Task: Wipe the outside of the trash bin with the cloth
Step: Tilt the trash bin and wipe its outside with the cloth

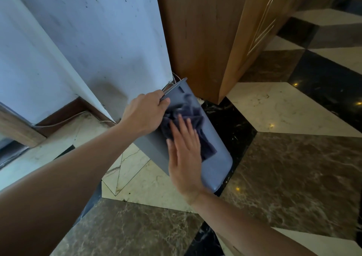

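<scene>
A grey-blue plastic trash bin [217, 167] is tilted on the floor, its rim up against the wall corner and its base toward me. My left hand [145, 112] grips the bin's upper rim, fingers curled over the edge. A dark blue cloth [192, 114] lies crumpled on the bin's outer side. My right hand [184, 157] lies flat on the cloth's lower part, fingers spread, pressing it against the bin's side. The inside of the bin is hidden.
A scuffed white wall [98, 40] rises just behind the bin, with a wooden door frame [197, 40] to its right. A white cable [64, 119] runs along the brown skirting. The floor is patterned marble [293, 169] in cream, brown and black.
</scene>
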Demonstrator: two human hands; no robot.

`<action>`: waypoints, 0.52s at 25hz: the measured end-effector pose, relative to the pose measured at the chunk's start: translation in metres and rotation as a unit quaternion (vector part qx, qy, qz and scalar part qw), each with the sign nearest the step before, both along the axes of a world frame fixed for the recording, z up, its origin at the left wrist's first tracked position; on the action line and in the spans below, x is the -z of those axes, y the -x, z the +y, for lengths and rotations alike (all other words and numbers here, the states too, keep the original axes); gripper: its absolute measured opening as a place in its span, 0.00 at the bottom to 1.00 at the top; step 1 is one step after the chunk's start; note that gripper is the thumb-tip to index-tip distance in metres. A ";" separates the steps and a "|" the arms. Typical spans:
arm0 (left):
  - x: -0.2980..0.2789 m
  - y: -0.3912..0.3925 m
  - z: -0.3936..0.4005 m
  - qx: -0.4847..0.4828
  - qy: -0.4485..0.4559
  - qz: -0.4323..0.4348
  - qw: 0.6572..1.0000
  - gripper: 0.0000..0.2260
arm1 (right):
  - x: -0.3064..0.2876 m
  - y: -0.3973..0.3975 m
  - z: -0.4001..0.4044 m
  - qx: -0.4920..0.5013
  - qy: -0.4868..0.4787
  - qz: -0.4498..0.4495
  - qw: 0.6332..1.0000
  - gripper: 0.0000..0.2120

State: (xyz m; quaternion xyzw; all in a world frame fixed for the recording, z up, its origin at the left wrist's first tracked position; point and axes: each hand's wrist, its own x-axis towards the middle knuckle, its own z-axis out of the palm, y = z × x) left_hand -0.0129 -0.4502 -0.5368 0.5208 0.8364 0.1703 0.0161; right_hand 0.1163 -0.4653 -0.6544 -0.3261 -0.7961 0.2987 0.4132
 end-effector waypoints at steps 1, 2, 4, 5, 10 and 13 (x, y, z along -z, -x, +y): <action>0.002 0.002 -0.002 0.002 -0.002 -0.011 1.000 0.14 | -0.004 0.005 0.002 -0.018 -0.040 -0.016 0.999 0.21; 0.003 0.005 -0.005 0.002 -0.007 -0.023 1.000 0.15 | -0.004 0.007 0.007 -0.027 -0.076 -0.035 0.996 0.21; 0.005 0.014 -0.010 -0.015 -0.015 -0.040 0.999 0.16 | 0.003 0.007 0.020 -0.009 -0.075 -0.056 0.996 0.22; 0.005 0.019 -0.013 -0.026 -0.015 -0.044 0.999 0.17 | 0.009 0.003 0.027 0.023 -0.036 -0.054 0.998 0.22; 0.005 0.026 -0.013 -0.062 -0.013 -0.040 0.997 0.17 | 0.054 -0.041 0.034 0.150 0.149 -0.012 0.977 0.23; 0.005 0.015 -0.005 -0.057 -0.012 -0.036 0.998 0.17 | 0.041 -0.038 -0.012 0.130 0.182 0.046 0.973 0.22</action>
